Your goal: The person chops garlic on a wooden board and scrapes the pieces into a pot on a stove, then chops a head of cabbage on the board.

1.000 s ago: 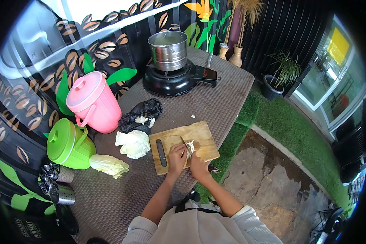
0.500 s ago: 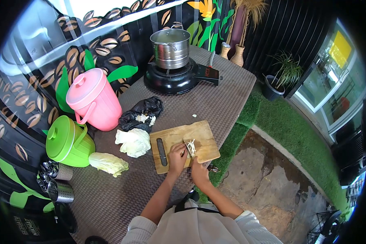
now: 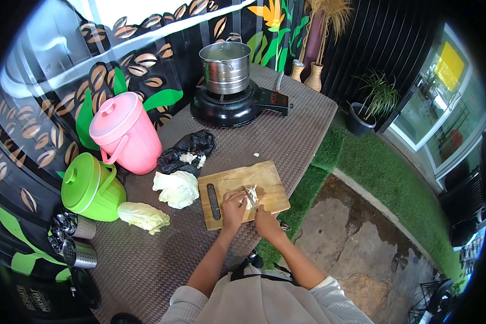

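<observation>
Two bare hands meet over a smooth wooden board (image 3: 275, 189) on a woven-textured table (image 3: 162, 259). The right hand's (image 3: 267, 224) grip closes around a largely hidden knife (image 3: 247, 191). The left hand (image 3: 233, 209) crouches beside thin, pale shreds (image 3: 252, 199), apparently steadying them near the blade; whether its grip pinches anything cannot be told. Crinkled cabbage (image 3: 176, 190) sits at nine o'clock from the board, a ribbed steel pot (image 3: 225, 73) near twelve.

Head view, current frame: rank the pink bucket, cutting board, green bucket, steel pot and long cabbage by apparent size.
Pink bucket and cutting board: too alike to rank
Green bucket
Steel pot
Long cabbage

Nearness to the camera may affect this.
</observation>
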Demonstrator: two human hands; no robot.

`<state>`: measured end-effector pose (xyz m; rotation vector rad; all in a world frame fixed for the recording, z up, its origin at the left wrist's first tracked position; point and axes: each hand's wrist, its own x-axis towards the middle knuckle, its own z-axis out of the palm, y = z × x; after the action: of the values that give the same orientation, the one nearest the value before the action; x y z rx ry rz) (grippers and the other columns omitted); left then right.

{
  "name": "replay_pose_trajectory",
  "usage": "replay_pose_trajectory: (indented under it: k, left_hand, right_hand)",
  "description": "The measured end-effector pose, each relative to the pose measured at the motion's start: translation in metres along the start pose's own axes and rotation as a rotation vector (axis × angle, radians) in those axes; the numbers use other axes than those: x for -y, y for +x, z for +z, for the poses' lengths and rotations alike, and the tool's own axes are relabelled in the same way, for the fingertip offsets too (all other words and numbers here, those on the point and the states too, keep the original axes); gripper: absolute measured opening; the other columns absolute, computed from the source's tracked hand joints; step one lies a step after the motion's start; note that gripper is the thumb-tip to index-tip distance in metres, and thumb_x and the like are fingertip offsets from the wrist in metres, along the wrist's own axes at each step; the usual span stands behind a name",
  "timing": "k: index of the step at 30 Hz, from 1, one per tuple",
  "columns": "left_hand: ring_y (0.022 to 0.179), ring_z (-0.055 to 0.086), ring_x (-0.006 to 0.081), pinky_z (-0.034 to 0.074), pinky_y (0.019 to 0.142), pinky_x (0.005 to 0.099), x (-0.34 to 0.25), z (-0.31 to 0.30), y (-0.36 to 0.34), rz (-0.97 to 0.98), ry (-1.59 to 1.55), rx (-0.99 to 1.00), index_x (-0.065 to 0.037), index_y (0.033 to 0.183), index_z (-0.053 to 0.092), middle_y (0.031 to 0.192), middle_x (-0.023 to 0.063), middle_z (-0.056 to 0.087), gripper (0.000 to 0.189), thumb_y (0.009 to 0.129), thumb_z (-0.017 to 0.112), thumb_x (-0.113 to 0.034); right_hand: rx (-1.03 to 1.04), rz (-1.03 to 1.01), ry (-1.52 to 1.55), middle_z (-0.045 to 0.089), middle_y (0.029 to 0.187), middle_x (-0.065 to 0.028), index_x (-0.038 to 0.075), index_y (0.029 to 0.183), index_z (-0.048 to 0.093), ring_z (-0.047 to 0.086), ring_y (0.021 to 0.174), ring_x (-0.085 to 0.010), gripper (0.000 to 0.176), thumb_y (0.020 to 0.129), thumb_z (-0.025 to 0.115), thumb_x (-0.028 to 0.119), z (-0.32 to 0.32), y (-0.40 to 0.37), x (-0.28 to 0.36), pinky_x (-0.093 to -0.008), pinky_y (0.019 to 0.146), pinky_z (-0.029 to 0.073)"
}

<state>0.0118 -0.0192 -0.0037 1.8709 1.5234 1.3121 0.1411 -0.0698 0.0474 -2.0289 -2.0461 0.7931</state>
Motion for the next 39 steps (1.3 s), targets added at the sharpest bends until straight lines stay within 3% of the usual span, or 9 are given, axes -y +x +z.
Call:
replay_pose_trajectory:
  k: [7,10,12,16,23,28,32,39]
  left_hand:
    - [0.101,0.059,0.0275,0.048,0.088,0.0368,0.001,0.0,0.001,0.003,0.003,0.006,0.003,0.09,0.072,0.097,0.0131,0.07,0.014,0.078,0.067,-0.003]
    - [0.1,0.059,0.0279,0.048,0.087,0.037,0.001,-0.001,0.0,0.01,0.005,0.022,0.003,0.091,0.072,0.097,0.0135,0.07,0.015,0.079,0.067,-0.004]
    - [0.101,0.059,0.0281,0.048,0.088,0.0369,0.0,-0.002,0.001,0.014,0.014,0.031,0.003,0.092,0.072,0.098,0.0139,0.07,0.015,0.08,0.066,-0.004]
    - [0.106,0.058,0.0287,0.047,0.093,0.0366,0.004,-0.007,-0.002,0.063,0.0,0.085,0.002,0.098,0.071,0.102,0.0148,0.069,0.021,0.08,0.067,-0.008]
    - [0.11,0.057,0.0309,0.046,0.096,0.038,0.008,-0.017,-0.001,0.141,0.055,0.192,0.001,0.104,0.07,0.114,0.015,0.066,0.031,0.078,0.072,-0.014]
    - [0.114,0.056,0.0298,0.045,0.097,0.0385,0.005,-0.016,-0.005,-0.035,-0.04,0.145,0.002,0.107,0.069,0.113,0.0164,0.066,0.032,0.079,0.072,-0.012]
    - [0.115,0.056,0.03,0.046,0.097,0.0376,0.005,-0.016,-0.006,0.04,-0.003,0.147,0.001,0.109,0.068,0.114,0.0172,0.065,0.03,0.08,0.07,-0.009]
    - [0.113,0.057,0.0293,0.047,0.095,0.037,0.004,-0.013,-0.007,0.065,0.036,0.116,0.001,0.106,0.07,0.111,0.016,0.067,0.025,0.082,0.068,-0.008]
  right_hand:
    - [-0.175,0.045,-0.009,0.063,0.089,-0.033,-0.005,0.106,0.044,0.066,0.086,-0.0442,0.021,0.089,0.046,0.008,0.027,-0.01,0.006,-0.0493,0.069,0.056]
    - [-0.113,0.066,-0.07,0.065,0.085,-0.0302,-0.003,0.106,0.045,0.067,0.084,-0.0429,0.022,0.09,0.047,0.011,0.023,-0.003,0.012,-0.0491,0.068,0.056]
    - [-0.206,0.041,-0.086,0.066,0.083,-0.0279,-0.003,0.105,0.047,0.067,0.082,-0.0425,0.022,0.091,0.045,0.013,0.021,0.005,0.013,-0.0496,0.069,0.056]
    - [-0.074,-0.046,0.02,0.064,0.089,-0.0314,-0.006,0.105,0.048,0.064,0.086,-0.0466,0.025,0.092,0.045,0.015,0.007,0.019,-0.004,-0.0523,0.076,0.052]
    - [0.009,-0.061,0.107,0.061,0.088,-0.0358,-0.007,0.101,0.045,0.06,0.083,-0.0514,0.029,0.096,0.044,0.021,-0.008,0.01,-0.017,-0.0565,0.074,0.047]
    - [-0.068,-0.039,0.158,0.059,0.091,-0.0363,-0.007,0.101,0.044,0.059,0.083,-0.0519,0.029,0.096,0.043,0.021,0.013,-0.009,-0.015,-0.0573,0.074,0.046]
    - [-0.177,-0.007,0.151,0.06,0.088,-0.035,-0.006,0.101,0.043,0.059,0.08,-0.0523,0.028,0.096,0.043,0.022,0.018,-0.021,-0.006,-0.0587,0.07,0.046]
    - [-0.18,-0.035,0.186,0.06,0.078,-0.0316,-0.003,0.101,0.041,0.06,0.074,-0.0508,0.025,0.097,0.043,0.021,0.014,-0.02,-0.001,-0.0582,0.066,0.048]
